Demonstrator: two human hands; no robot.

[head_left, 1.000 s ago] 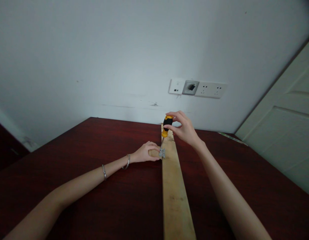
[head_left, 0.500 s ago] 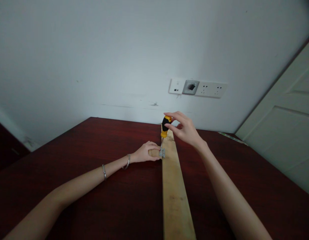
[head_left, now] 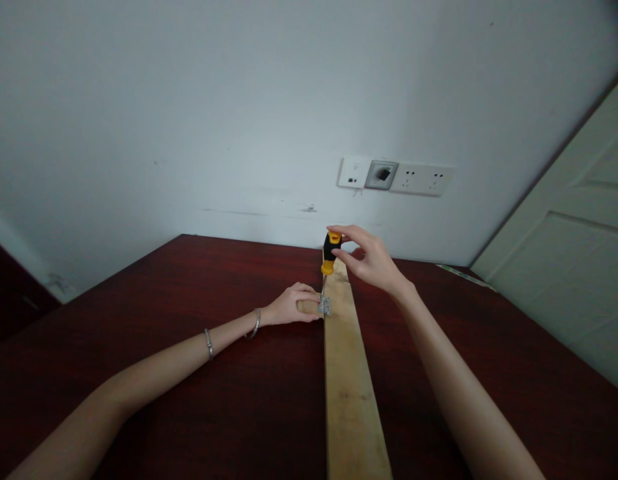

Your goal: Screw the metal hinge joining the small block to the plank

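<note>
A long pale wooden plank [head_left: 349, 373] lies on the dark red table [head_left: 189, 293], running away from me. A small metal hinge [head_left: 324, 306] sits at the plank's left edge. My left hand [head_left: 291, 304] is closed around a small wooden block beside the plank and presses the hinge in place. My right hand [head_left: 366, 259] grips the black and yellow handle of a screwdriver [head_left: 329, 257] with its fingertips. The screwdriver stands nearly upright, its tip down on the hinge.
A white wall rises right behind the table, with a row of sockets and a switch [head_left: 395, 176]. A pale door [head_left: 573, 253] stands at the right. The table's right edge runs along the door side.
My right hand's fingers have shifted round the screwdriver handle, which now stands a little more upright. The left hand, hinge and plank have not moved.
</note>
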